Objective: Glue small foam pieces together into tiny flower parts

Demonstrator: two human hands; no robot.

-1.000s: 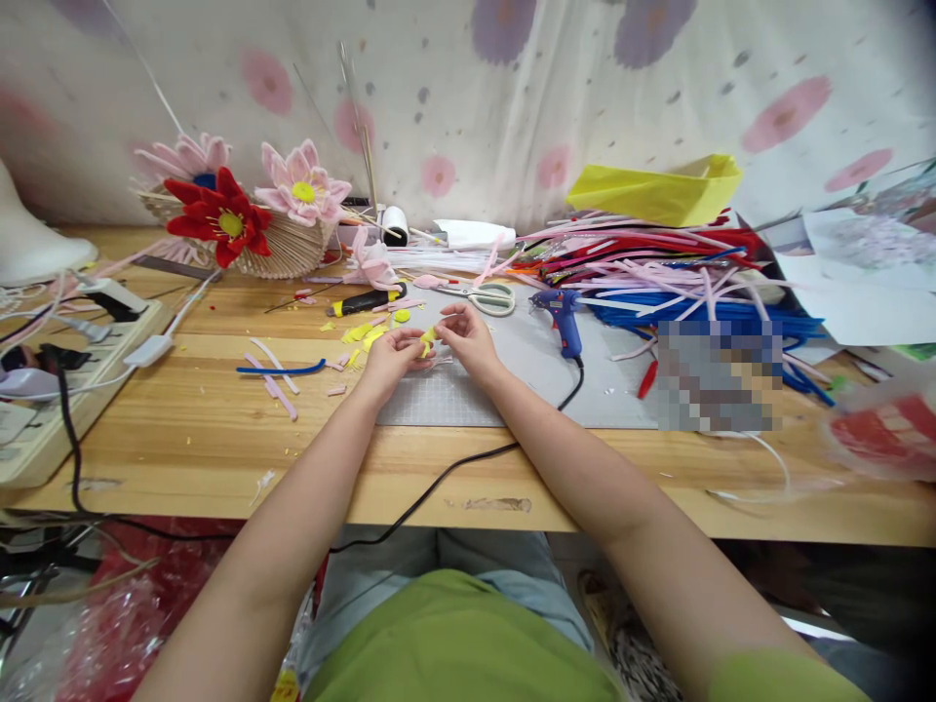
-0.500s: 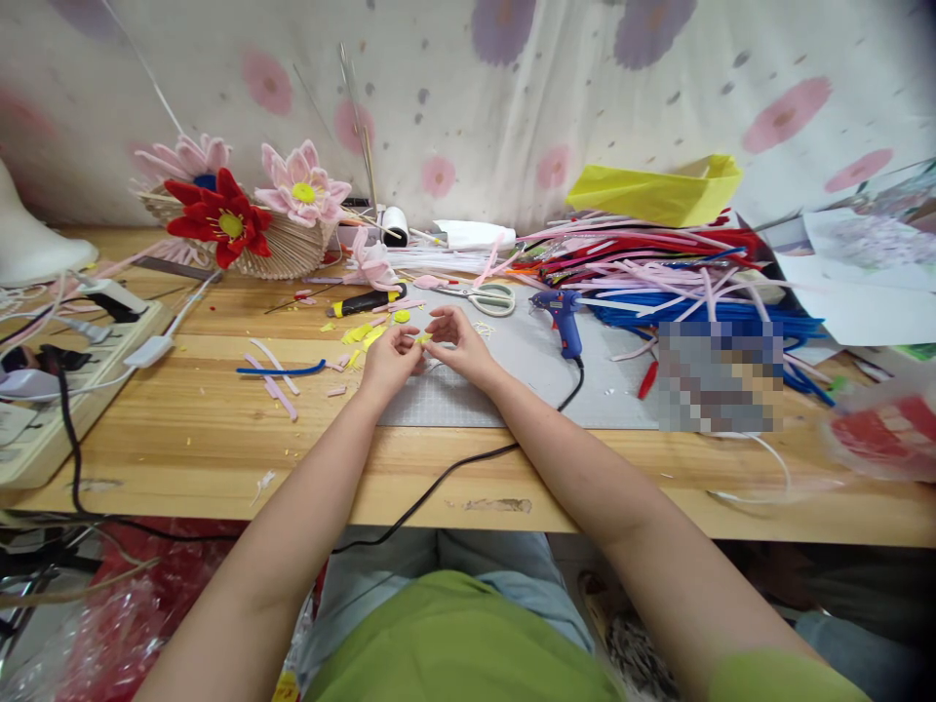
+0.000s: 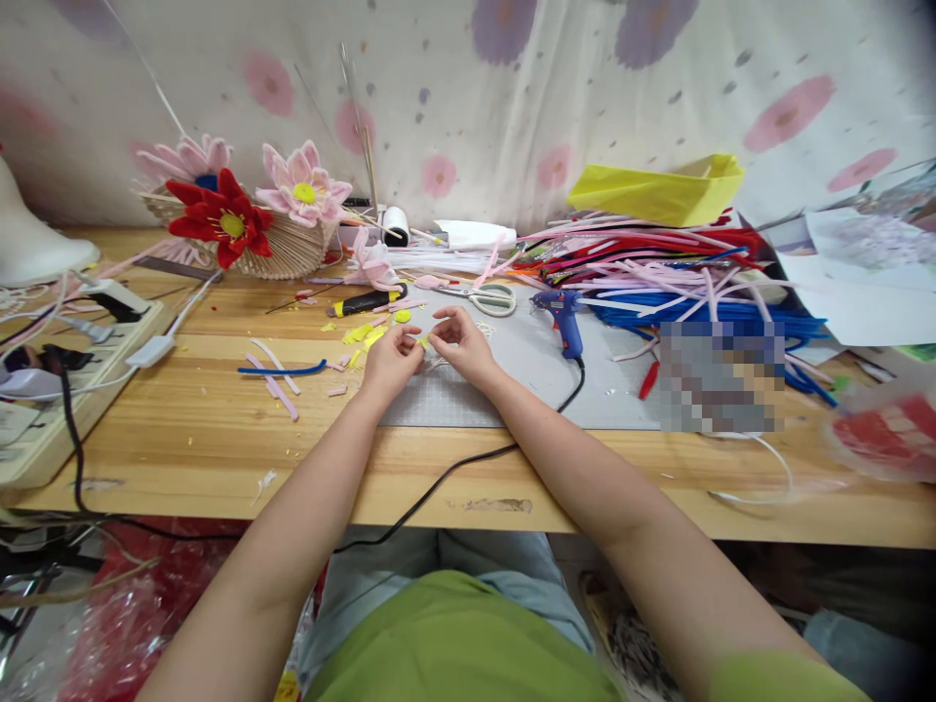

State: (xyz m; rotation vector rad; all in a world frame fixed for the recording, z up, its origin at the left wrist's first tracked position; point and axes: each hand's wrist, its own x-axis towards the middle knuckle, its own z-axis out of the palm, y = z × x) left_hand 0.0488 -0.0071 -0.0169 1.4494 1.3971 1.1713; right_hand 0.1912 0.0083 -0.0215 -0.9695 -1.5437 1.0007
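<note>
My left hand [image 3: 391, 359] and my right hand [image 3: 459, 343] meet over the near-left part of a grey cutting mat [image 3: 512, 380], fingertips pinched together on a small yellow fuzzy piece [image 3: 423, 340] held between them. Most of that piece is hidden by my fingers. Yellow scraps [image 3: 364, 333] lie on the wooden table just left of my left hand. A blue glue gun [image 3: 563, 316] rests on the mat to the right of my right hand, and white-handled scissors [image 3: 488, 296] lie just beyond my hands.
A big heap of pink, red and blue pipe cleaners [image 3: 658, 273] fills the back right under a yellow bag [image 3: 658, 191]. Finished pipe-cleaner flowers [image 3: 241, 210] stand at the back left. A power strip [image 3: 51, 390] sits at the left edge. The glue gun's black cord [image 3: 453, 468] crosses the front edge.
My hands have drawn slightly closer together and lower onto the mat, and less of the yellow piece shows between my fingers than a second ago.
</note>
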